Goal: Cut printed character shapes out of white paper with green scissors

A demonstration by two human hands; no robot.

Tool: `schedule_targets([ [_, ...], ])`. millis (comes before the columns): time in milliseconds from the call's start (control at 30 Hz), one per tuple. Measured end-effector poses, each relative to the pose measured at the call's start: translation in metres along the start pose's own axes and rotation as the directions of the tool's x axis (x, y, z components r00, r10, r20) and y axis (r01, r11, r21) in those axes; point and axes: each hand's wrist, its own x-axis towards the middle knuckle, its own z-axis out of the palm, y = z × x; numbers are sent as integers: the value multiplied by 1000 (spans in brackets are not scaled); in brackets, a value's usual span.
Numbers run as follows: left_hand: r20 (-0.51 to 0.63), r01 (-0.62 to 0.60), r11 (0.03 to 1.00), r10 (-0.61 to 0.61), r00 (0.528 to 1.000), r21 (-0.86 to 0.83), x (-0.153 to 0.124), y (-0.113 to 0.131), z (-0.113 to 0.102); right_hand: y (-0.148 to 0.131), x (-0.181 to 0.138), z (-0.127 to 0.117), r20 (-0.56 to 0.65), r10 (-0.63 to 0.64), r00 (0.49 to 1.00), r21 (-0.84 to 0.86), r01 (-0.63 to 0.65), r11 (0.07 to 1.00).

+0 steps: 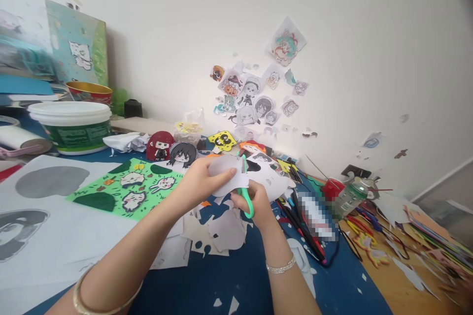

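My left hand [201, 179] pinches a piece of white paper [227, 177] above the blue table mat [221, 280], thumb on top. My right hand [254, 204] is closed round the green handles of a pair of scissors [246, 192], whose blades point up into the paper's right edge. Both wrists wear bracelets. Under the hands lie white paper offcuts [225, 231]. A green printed sheet with white cartoon figures [133, 187] lies just left of my left hand.
Large white sheets with grey shapes [48, 226] cover the left. A white lidded tub [72, 125] and a gold bowl [90, 91] stand at the back left. Cartoon cutouts [173, 150] line the back and the wall. Pens [306, 226], a bottle [349, 197] and scraps crowd the right.
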Motion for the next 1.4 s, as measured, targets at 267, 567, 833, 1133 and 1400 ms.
schedule_targets([
  [267,26,17,1000,-17,1000,-15,0,-1,0,3,0,0,-13,7,1000,-10,-7,1000],
  [567,48,52,997,-50,998,-52,-1,9,-3,3,-1,2,-34,28,999,13,-28,1000],
  [833,83,70,995,-64,995,-69,-1,6,-2,3,-1,2,-38,9,999,0,-9,1000],
  [1133,114,129,990,-122,986,-58,0,7,-4,3,-1,4,-49,1,999,15,0,1000],
  [1400,137,127,991,-120,983,-46,0,8,-3,2,0,4,-53,1,999,9,-1,1000],
])
